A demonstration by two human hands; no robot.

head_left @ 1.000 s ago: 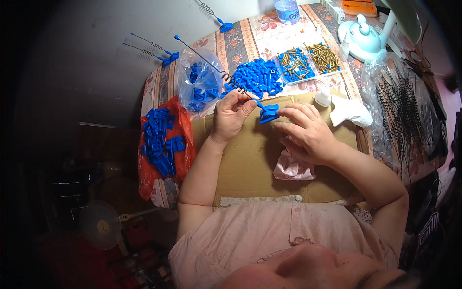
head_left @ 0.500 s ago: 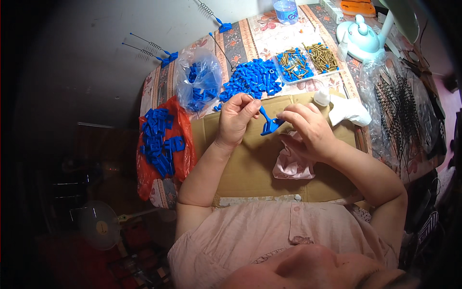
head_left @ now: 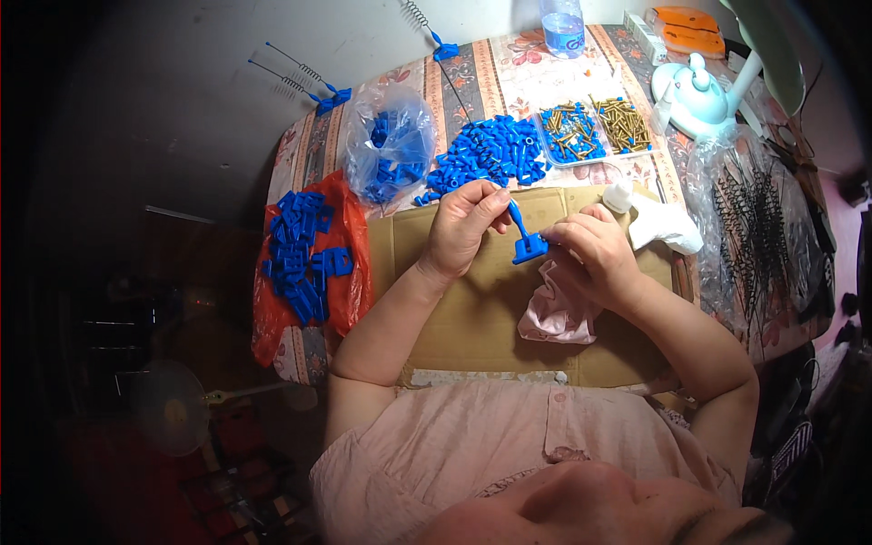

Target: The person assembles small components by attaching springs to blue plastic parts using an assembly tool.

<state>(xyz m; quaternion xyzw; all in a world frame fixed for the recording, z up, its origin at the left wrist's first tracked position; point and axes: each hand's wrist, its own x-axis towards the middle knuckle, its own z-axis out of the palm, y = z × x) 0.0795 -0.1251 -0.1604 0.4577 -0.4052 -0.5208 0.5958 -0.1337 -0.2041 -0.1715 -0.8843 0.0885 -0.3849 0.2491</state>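
Note:
My left hand (head_left: pixel 468 222) and my right hand (head_left: pixel 590 250) meet over a sheet of brown cardboard (head_left: pixel 472 309). Between them is a small blue plastic part (head_left: pixel 525 238) with a slanted stem and a square base. The left fingers pinch the top of the stem; the right fingers grip the base. A thin dark wire (head_left: pixel 454 86) runs from the left hand up across the table. A pile of small blue plastic caps (head_left: pixel 490 150) lies just beyond my hands.
An orange bag with blue brackets (head_left: pixel 304 254) lies left. A clear bag of blue parts (head_left: pixel 391 154) and two trays of brass screws (head_left: pixel 595 127) sit further back. A pink cloth (head_left: pixel 554 313), white rag (head_left: pixel 658 222), bag of black springs (head_left: pixel 758 227), bottle (head_left: pixel 563 18) and a lamp base (head_left: pixel 695 91) surround them.
The blue part was tilted up, so its stem stands out between my hands. My left hand shifted slightly right, toward the stem's top. My right hand kept hold of the base.

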